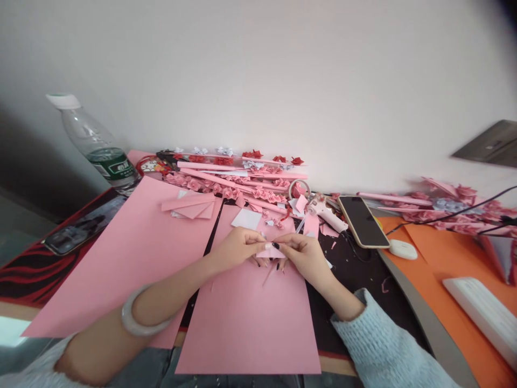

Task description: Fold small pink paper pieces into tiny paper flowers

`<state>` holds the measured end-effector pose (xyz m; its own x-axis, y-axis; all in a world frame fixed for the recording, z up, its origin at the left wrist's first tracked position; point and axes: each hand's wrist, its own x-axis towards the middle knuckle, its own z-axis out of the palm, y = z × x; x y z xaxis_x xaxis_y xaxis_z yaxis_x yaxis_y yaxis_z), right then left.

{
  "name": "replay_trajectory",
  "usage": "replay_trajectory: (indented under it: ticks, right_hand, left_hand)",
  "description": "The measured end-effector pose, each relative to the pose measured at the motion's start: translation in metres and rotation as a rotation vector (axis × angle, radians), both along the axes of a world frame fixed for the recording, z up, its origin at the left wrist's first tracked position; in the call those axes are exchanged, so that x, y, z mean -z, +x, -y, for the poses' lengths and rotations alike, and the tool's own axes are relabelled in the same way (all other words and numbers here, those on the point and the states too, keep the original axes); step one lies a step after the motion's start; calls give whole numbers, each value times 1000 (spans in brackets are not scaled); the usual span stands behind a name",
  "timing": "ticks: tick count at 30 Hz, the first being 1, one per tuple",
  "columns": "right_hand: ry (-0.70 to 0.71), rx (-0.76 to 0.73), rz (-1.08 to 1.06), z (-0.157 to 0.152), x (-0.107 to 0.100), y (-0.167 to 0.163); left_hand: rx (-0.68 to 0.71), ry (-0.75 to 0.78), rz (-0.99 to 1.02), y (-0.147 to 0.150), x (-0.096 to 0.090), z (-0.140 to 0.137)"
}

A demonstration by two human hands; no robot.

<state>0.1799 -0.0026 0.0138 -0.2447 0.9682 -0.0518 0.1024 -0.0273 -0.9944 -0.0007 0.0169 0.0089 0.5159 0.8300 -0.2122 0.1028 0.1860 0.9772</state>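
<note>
Both hands meet above a large pink paper sheet (250,323). Between them is a small folded piece of pink paper (271,252). My left hand (238,247) pinches its left side with thumb and fingers, and my right hand (301,253) pinches its right side. The thumbs nearly touch at its upper edge; part of the paper is hidden behind the fingers. A thin pink paper strip (268,276) lies just below the hands. Beyond my left hand is a white paper square (246,219). A pink-and-white glue gun (328,213) rests beyond my right hand.
Another pink sheet (133,253) lies left, with folded pink papers (194,206) on it. Paper roses (230,191) and rolled pink sticks line the wall. A water bottle (97,140) and a phone (84,223) stand and lie left; another phone (363,221), an earbud case (403,249) and orange paper (436,258) lie right.
</note>
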Motion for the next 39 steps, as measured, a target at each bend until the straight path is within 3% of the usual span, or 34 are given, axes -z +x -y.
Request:
replay_trajectory:
  ticks: [24,39]
  right_hand:
    - [29,-23,-1,-1,3,0]
    - [-60,-37,-119,-4,11,3]
  left_hand:
    - [20,30,-33,-2,5,-2]
    - [7,35,-30,-2,2,-2]
